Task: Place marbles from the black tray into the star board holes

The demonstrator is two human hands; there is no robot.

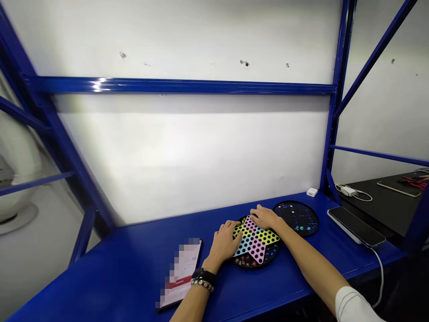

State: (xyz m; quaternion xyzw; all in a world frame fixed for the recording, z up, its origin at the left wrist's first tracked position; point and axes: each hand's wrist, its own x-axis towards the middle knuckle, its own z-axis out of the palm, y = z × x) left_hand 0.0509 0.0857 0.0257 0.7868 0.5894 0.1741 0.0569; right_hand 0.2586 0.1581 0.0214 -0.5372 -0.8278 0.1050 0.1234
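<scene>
A round black game board (256, 243) with a coloured star of holes, pink, yellow, blue and green, lies on the blue shelf (127, 268). My left hand (225, 241) rests on its left edge, fingers curled over the rim. At the board's far edge my right hand (266, 217) lies with its fingers bent down on the board. A second round black tray (296, 218) with a few small marbles sits just to the right, touching nothing I hold. A watch and bead bracelet are on my left wrist.
A phone (181, 279) lies flat at the left front of the shelf. Another phone (355, 226) on a white charger sits at the right, a small white box (311, 192) by the wall. Blue rack posts stand on both sides. A black table with cables is at far right.
</scene>
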